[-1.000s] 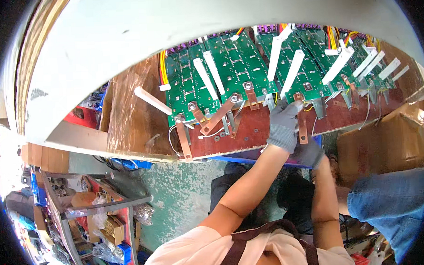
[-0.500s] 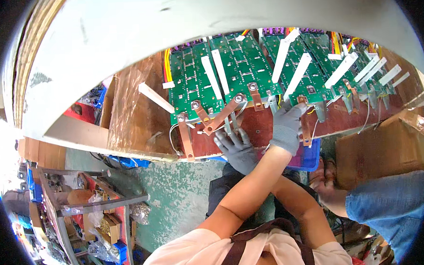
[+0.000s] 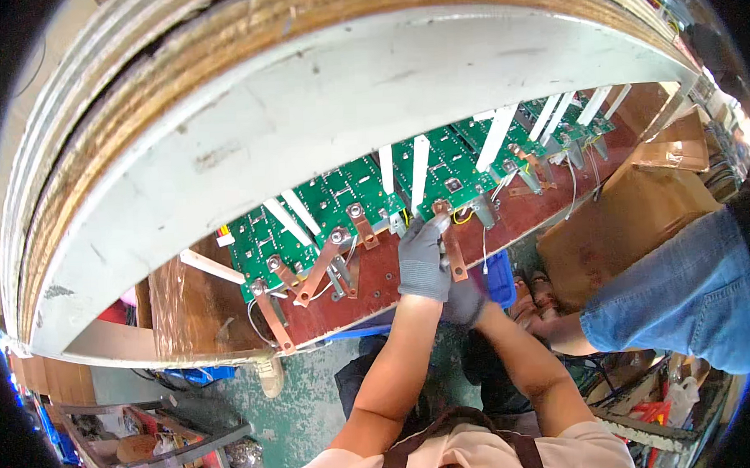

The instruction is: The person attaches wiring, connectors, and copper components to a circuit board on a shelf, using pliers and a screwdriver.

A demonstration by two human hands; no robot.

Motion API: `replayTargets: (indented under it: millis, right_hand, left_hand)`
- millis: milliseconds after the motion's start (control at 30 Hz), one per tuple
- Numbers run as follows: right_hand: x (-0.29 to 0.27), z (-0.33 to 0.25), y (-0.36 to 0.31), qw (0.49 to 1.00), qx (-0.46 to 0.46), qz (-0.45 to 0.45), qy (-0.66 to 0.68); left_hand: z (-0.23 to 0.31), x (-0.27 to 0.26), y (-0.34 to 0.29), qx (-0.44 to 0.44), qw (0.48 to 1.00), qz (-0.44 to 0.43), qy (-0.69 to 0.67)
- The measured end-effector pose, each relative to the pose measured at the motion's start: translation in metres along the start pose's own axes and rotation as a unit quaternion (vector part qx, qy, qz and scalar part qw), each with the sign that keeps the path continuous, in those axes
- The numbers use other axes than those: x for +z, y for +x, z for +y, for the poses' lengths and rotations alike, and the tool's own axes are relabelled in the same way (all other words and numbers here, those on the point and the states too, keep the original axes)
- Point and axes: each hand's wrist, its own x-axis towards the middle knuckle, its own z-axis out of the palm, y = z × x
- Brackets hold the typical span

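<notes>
My left hand point(image 3: 422, 261), in a grey glove, reaches up to the front edge of a green circuit board point(image 3: 449, 168). Its fingers are closed at that edge, beside a bolted copper strip point(image 3: 456, 260) that hangs down; what they pinch is hidden. Low behind it is my right hand point(image 3: 464, 304), also gloved in grey, smeared by motion and partly covered, so its fingers do not show. Left of my hands, another green board point(image 3: 344, 193) carries bolted copper strips, one of them a slanted strip point(image 3: 320, 271). White upright strips point(image 3: 420, 169) stand on the boards.
A large pale panel with a layered wooden edge point(image 3: 301, 78) overhangs the boards. The boards sit on a reddish-brown base point(image 3: 377, 288). Below is a blue bin point(image 3: 501, 279). To the right are a cardboard box point(image 3: 622, 231) and another person's denim-clad leg point(image 3: 671, 296).
My view has shifted, with the overhanging panel filling more of it. My right hand has left the metal tabs at the left and come beside my left hand, uncrossing my arms.
</notes>
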Motion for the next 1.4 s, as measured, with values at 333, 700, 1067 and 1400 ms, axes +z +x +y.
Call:
replayTargets:
  millis: [333, 700, 1067, 1400]
  right_hand:
    - [-0.013, -0.179, 0.008, 0.835, -0.345, 0.25, -0.348]
    - [-0.018, -0.201, 0.029, 0.784, -0.358, 0.005, -0.507]
    - [-0.025, -0.091, -0.016, 0.884, -0.293, 0.311, -0.191]
    - [0.005, -0.053, -0.009, 0.922, -0.16, 0.172, -0.306]
  left_hand:
    - [0.014, 0.012, -0.016, 0.047, 0.999, -0.017, 0.005]
    - [0.005, -0.001, -0.004, 0.032, 0.996, -0.072, -0.047]
    - [0.001, -0.004, -0.001, 0.022, 0.998, -0.046, -0.022]
    - [0.008, -0.001, -0.011, 0.024, 0.998, -0.043, -0.039]
